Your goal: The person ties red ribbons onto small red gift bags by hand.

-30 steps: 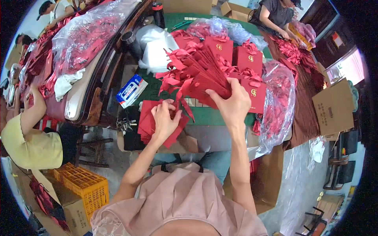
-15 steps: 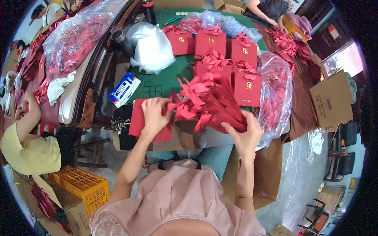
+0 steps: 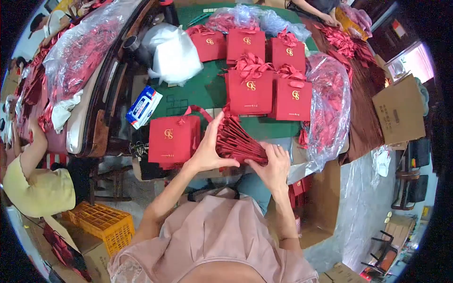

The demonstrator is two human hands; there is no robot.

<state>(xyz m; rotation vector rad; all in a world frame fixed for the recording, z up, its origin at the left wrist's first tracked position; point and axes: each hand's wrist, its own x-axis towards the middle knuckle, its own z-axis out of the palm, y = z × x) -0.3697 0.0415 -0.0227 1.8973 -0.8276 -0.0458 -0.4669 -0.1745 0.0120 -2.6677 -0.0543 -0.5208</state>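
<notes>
A bundle of flat red paper gift bags (image 3: 240,142) stands edge-up near the table's front edge, its layers fanned. My left hand (image 3: 210,150) is at its left side, fingers stretched along it and thumb pointing inward. My right hand (image 3: 272,164) grips the bundle's right end, fingers over the top and thumb in front. Both thumbs nearly meet at the near side. Just left of my left hand lies a neat stack of red gift bags (image 3: 173,139) with a gold emblem and a red ribbon.
More gift bag stacks (image 3: 250,92) stand on the green mat (image 3: 184,101). Around them are a clear plastic sack (image 3: 328,113) of red bags, white plastic film (image 3: 174,56) and a blue-white packet (image 3: 143,107). A carton (image 3: 321,207) sits below right. Co-workers sit left and far right.
My left hand has left the stack at the left and come to the bundle. The bundle has come down onto the table, with my right hand still on it.
</notes>
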